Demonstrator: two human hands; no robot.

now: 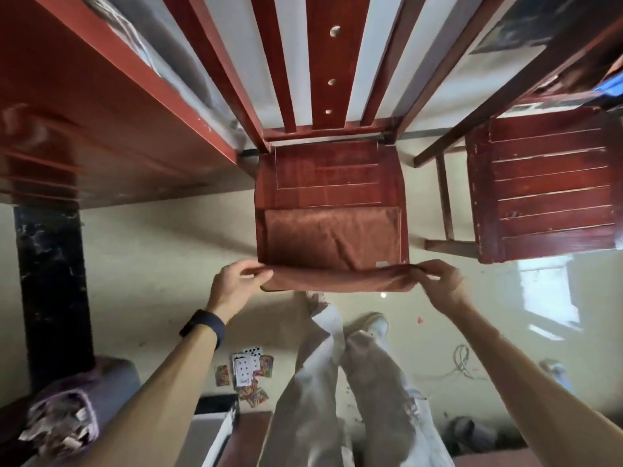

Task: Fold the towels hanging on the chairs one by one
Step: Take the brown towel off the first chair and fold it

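1. Pale trousers fill the lower centre of the frame, with scattered playing cards on the cream floor to their left.
2. Above them, the left hand, a black wristband on its wrist, pinches the left corner of a rust-brown cloth towel between thumb and fingers.
3. The right hand pinches the towel's right corner likewise.
4. The towel lies across the front half of a red-brown slatted wooden chair at centre, its near edge held just past the seat's front.
5. A second red wooden chair stands at the right; a red-brown table fills the upper left.
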